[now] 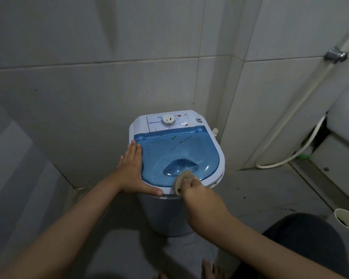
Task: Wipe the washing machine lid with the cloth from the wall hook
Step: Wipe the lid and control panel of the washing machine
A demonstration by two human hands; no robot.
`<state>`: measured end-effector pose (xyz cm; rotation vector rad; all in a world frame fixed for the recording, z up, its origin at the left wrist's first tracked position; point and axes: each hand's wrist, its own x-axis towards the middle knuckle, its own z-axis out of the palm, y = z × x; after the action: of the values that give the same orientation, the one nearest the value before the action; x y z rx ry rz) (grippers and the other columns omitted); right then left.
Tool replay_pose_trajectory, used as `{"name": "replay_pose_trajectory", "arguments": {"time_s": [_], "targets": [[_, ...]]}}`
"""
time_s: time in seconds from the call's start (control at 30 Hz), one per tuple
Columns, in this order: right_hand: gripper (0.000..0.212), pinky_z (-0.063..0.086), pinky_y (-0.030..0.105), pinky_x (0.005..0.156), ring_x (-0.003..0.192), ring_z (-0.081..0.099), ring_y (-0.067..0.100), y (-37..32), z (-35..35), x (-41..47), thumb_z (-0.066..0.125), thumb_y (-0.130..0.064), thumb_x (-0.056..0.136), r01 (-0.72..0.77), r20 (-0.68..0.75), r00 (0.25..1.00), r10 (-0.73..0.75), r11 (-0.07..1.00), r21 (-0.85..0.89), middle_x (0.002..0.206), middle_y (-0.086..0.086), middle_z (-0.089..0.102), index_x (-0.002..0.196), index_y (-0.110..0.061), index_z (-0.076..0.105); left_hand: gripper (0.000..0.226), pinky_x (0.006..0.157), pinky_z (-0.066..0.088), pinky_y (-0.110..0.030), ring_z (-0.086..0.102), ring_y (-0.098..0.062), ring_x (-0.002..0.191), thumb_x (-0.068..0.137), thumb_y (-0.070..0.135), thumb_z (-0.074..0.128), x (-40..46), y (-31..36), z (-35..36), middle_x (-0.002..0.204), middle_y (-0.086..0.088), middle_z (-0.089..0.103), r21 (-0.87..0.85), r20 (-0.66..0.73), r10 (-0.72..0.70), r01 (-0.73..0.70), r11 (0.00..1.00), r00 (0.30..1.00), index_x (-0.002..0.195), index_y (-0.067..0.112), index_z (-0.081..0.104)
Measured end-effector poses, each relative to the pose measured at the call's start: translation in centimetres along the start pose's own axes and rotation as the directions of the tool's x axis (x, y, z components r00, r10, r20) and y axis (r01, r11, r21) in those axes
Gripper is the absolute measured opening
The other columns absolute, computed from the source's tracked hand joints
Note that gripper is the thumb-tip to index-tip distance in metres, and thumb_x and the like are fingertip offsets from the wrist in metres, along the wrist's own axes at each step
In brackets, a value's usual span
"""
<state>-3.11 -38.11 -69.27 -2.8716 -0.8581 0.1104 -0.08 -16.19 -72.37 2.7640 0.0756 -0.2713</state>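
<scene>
A small white washing machine (177, 214) stands in the tiled corner. Its translucent blue lid (169, 150) is closed and carries brown and green smears near the back. My right hand (197, 193) grips a bunched tan cloth (182, 178) and presses it on the lid's front edge. My left hand (132, 170) lies flat with fingers spread on the machine's left rim, thumb along the front. The white control panel (167, 121) with a round dial sits behind the lid, also stained.
Tiled walls close in at the back and left. A white hose (290, 158) runs down the right wall to the floor. A paper cup (348, 219) sits on the floor at the right, and a dark round object (302, 238) lies beside my right arm.
</scene>
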Motion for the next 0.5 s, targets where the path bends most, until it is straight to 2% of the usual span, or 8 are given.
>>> {"name": "replay_pose_trajectory", "arguments": {"time_s": [0.03, 0.07, 0.1, 0.17, 0.27, 0.33, 0.4, 0.5], "targets": [[0.035, 0.049, 0.034, 0.08, 0.111, 0.058, 0.033, 0.4, -0.7, 0.0, 0.049, 0.003, 0.079, 0.01, 0.058, 0.998, -0.019, 0.989, 0.146, 0.12, 0.018, 0.059, 0.109, -0.014, 0.057, 0.168, 0.116, -0.009, -0.046, -0.031, -0.019, 0.139, 0.018, 0.098, 0.045, 0.0, 0.0, 0.1, 0.15, -0.005, -0.039, 0.001, 0.004, 0.003, -0.003, 1.0, 1.0, 0.142, 0.011, -0.028], [0.028, 0.047, 0.03, 0.072, 0.103, 0.062, 0.03, 0.9, -1.3, 0.4, 0.053, 0.002, 0.075, 0.009, 0.039, 0.999, -0.02, 0.966, 0.259, 0.108, 0.015, 0.065, 0.087, -0.023, 0.059, 0.168, 0.116, -0.009, -0.046, -0.031, -0.02, 0.139, 0.018, 0.097, 0.045, 0.0, 0.1, 0.3, 0.15, -0.005, -0.038, 0.001, 0.01, 0.005, -0.005, 1.0, 1.0, 0.142, 0.011, -0.028], [0.026, 0.043, 0.027, 0.063, 0.092, 0.064, 0.029, 1.5, -2.0, 0.9, 0.055, 0.002, 0.073, -0.011, 0.006, 1.0, 0.009, 0.943, 0.334, 0.092, 0.014, 0.068, 0.066, -0.024, 0.052, 0.168, 0.116, -0.009, -0.046, -0.031, -0.02, 0.139, 0.018, 0.097, 0.045, -0.1, 0.1, 0.4, 0.15, -0.006, -0.038, 0.003, 0.015, 0.006, -0.006, 1.0, 1.0, 0.142, 0.011, -0.028], [0.035, 0.039, 0.023, 0.049, 0.072, 0.062, 0.023, 3.1, -2.7, 2.6, 0.059, -0.001, 0.074, -0.079, -0.015, 0.995, 0.098, 0.881, 0.466, 0.066, 0.005, 0.059, 0.052, -0.023, 0.042, 0.168, 0.115, -0.009, -0.045, -0.031, -0.02, 0.139, 0.019, 0.097, 0.046, -0.1, 0.2, 0.5, 0.15, -0.006, -0.038, 0.004, 0.022, 0.004, -0.004, 1.0, 1.0, 0.143, 0.01, -0.027], [0.018, 0.038, 0.021, 0.046, 0.059, 0.056, 0.015, 4.8, -4.6, 5.6, 0.062, 0.002, 0.068, -0.129, -0.06, 0.98, 0.189, 0.838, 0.531, 0.061, -0.003, 0.056, 0.065, -0.015, 0.057, 0.167, 0.115, -0.009, -0.046, -0.03, -0.021, 0.14, 0.02, 0.097, 0.048, -0.1, 0.1, 0.5, 0.15, -0.006, -0.038, -0.001, 0.014, 0.001, -0.001, 1.0, 1.0, 0.143, 0.011, -0.027], [0.017, 0.037, 0.021, 0.043, 0.058, 0.06, 0.023, 6.0, -6.1, 7.8, 0.06, 0.007, 0.063, -0.125, -0.145, 0.963, 0.228, 0.85, 0.512, 0.067, 0.007, 0.064, 0.076, -0.004, 0.062, 0.167, 0.115, -0.009, -0.046, -0.031, -0.021, 0.139, 0.02, 0.097, 0.048, 0.0, 0.0, 0.5, 0.15, -0.005, -0.039, -0.004, 0.017, 0.002, -0.002, 1.0, 1.0, 0.143, 0.011, -0.028], [0.017, 0.036, 0.023, 0.049, 0.071, 0.063, 0.032, 7.0, -6.9, 10.4, 0.057, 0.009, 0.065, -0.118, -0.219, 0.948, 0.23, 0.895, 0.43, 0.081, 0.021, 0.068, 0.08, 0.002, 0.061, 0.167, 0.115, -0.01, -0.045, -0.032, -0.019, 0.138, 0.021, 0.096, 0.048, 0.0, 0.0, 0.5, 0.149, -0.004, -0.039, -0.013, 0.018, 0.001, -0.001, 1.0, 1.0, 0.142, 0.011, -0.028], [0.013, 0.035, 0.028, 0.059, 0.088, 0.061, 0.039, 8.6, -7.2, 14.6, 0.054, 0.008, 0.072, -0.1, -0.256, 0.951, 0.171, 0.959, 0.267, 0.095, 0.027, 0.065, 0.077, -0.004, 0.051, 0.167, 0.114, -0.012, -0.044, -0.034, -0.019, 0.137, 0.022, 0.095, 0.05, -0.1, 0.1, 0.3, 0.147, -0.003, -0.042, -0.021, 0.026, 0.002, -0.001, 1.0, 1.0, 0.141, 0.011, -0.03]]}}
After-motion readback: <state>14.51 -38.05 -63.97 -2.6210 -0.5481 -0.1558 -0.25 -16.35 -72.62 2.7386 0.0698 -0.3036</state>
